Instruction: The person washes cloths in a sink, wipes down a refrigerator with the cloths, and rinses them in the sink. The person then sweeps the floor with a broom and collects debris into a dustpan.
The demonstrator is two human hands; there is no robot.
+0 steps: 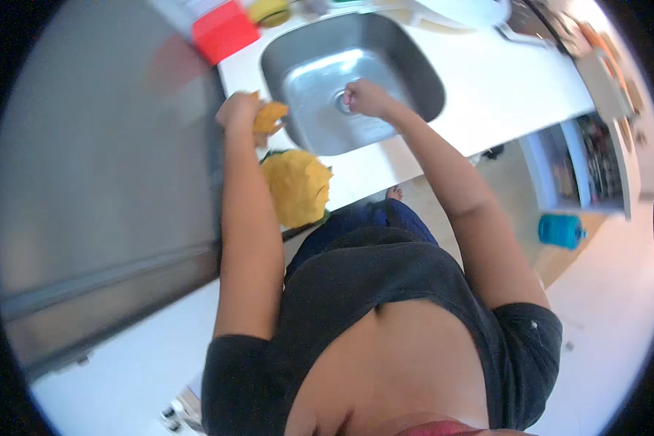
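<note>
My left hand (pixel 240 112) is closed at the left rim of the sink. In it is a crumpled orange-yellow piece (pixel 270 118), like cloth or a folded leaf; blur hides its exact kind. Just below, a larger yellow piece (pixel 295 187) with ragged, dark green edges lies at the counter's front edge. Over the steel sink (pixel 312 134), near the drain, hangs my right hand (pixel 368 99). Its fingers are curled into a fist, and whatever they may hold is hidden.
A red box (pixel 225 33) and a yellow container (pixel 269 11) stand behind the sink's left corner. White counter (pixel 501 87) extends rightward toward a dish rack (pixel 530 35). A dark grey panel (pixel 109 160) borders the left. A blue water jug (pixel 561 231) lies near open shelves (pixel 578 163).
</note>
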